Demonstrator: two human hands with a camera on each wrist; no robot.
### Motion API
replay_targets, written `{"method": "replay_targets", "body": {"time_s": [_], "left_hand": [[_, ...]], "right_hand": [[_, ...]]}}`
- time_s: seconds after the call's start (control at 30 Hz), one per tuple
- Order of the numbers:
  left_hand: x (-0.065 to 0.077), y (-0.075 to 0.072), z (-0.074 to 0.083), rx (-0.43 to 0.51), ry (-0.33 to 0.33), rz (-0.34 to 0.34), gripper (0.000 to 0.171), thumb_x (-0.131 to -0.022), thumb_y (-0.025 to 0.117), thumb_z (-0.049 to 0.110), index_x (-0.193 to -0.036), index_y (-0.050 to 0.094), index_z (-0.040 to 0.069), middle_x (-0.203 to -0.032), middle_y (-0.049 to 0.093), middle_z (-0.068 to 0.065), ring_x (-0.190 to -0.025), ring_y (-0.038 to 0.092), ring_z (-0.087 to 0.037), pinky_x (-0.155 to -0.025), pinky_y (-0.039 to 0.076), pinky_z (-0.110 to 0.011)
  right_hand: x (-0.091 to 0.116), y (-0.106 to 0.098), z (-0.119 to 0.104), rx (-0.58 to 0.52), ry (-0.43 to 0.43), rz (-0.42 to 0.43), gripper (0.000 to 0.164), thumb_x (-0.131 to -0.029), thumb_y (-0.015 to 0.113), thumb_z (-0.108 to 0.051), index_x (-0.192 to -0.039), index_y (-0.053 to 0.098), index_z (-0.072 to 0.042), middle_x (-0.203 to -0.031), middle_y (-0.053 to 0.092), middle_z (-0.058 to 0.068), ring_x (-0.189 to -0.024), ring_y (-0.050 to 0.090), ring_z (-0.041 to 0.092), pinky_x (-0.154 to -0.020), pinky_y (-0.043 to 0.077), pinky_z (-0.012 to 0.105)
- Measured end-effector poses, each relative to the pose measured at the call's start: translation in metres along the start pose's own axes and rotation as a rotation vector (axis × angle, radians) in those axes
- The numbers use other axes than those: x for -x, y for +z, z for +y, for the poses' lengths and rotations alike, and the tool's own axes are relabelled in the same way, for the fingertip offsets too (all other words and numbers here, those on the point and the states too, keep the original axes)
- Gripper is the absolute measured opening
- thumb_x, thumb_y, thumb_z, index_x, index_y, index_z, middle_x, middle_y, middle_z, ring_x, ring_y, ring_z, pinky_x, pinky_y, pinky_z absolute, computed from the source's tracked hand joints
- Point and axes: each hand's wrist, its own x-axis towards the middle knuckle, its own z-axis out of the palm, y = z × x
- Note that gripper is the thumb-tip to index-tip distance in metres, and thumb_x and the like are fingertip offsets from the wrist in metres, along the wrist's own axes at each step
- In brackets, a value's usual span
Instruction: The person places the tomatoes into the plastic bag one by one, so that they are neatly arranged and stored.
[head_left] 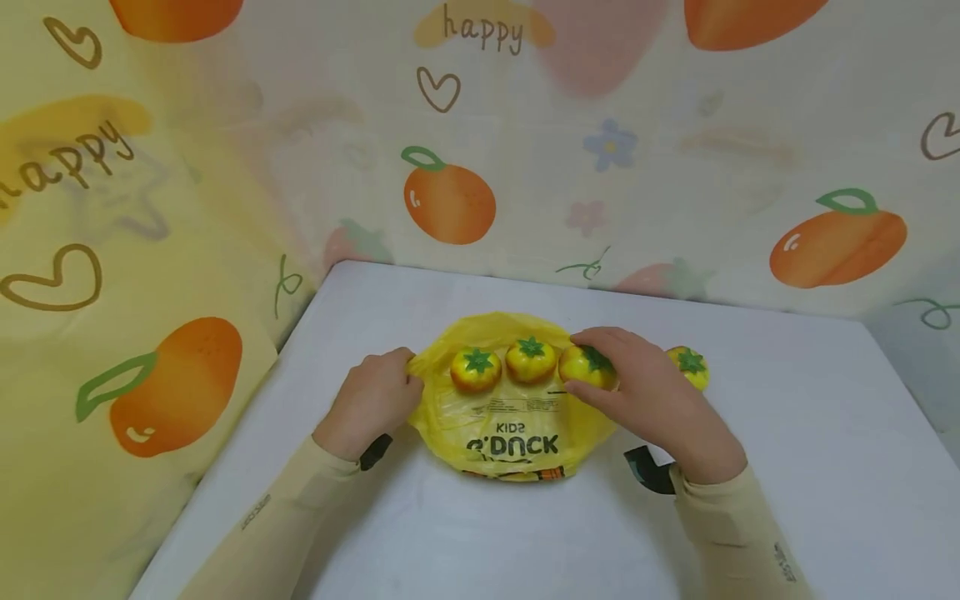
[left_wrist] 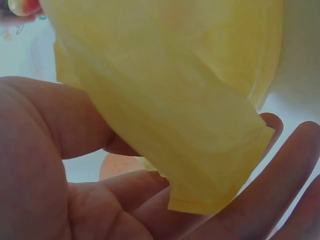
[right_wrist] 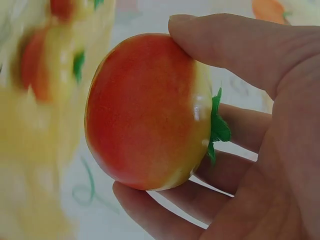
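Note:
A yellow plastic bag [head_left: 517, 442] with dark lettering lies on the white table, its mouth toward the far side. My left hand [head_left: 372, 402] pinches the bag's left edge; the left wrist view shows the thin yellow plastic [left_wrist: 180, 125] between thumb and fingers. My right hand [head_left: 660, 408] grips a toy tomato [right_wrist: 145, 110], red and yellow with a green leafy top, over the bag's right side. Two similar toy tomatoes, a left one [head_left: 476, 372] and a middle one [head_left: 530, 361], sit side by side on the bag.
One more toy tomato [head_left: 692, 365] is on the table beyond my right hand, which partly hides it. Behind the white table [head_left: 480, 542] hangs a cloth backdrop [head_left: 525, 200] printed with fruit, hearts and lettering; it also covers the left side.

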Motion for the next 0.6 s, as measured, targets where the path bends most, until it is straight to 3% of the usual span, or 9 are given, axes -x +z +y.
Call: {"method": "replay_targets", "body": {"time_s": [0.33, 0.6], "left_hand": [[0.001, -0.001, 0.003, 0.002, -0.009, -0.003, 0.021, -0.096, 0.051, 0.015, -0.104, 0.067, 0.003, -0.075, 0.06, -0.008, -0.061, 0.056, -0.025, -0.056, 0.043, -0.032], [0.001, 0.0, 0.003, -0.02, 0.005, 0.01, 0.022, -0.096, 0.052, 0.015, -0.105, 0.068, 0.003, -0.074, 0.061, -0.007, -0.06, 0.056, -0.025, -0.056, 0.043, -0.033]], "right_hand": [[-0.021, 0.048, -0.048, 0.056, -0.112, -0.117, 0.059, -0.095, 0.081, -0.047, -0.144, 0.065, -0.02, -0.146, 0.065, 0.002, -0.135, 0.062, 0.025, -0.118, 0.051, 0.048], [-0.029, 0.078, -0.071, 0.086, -0.202, -0.188, 0.058, -0.097, 0.078, -0.048, -0.146, 0.065, -0.019, -0.143, 0.066, 0.002, -0.128, 0.063, 0.02, -0.114, 0.053, 0.043]]}}
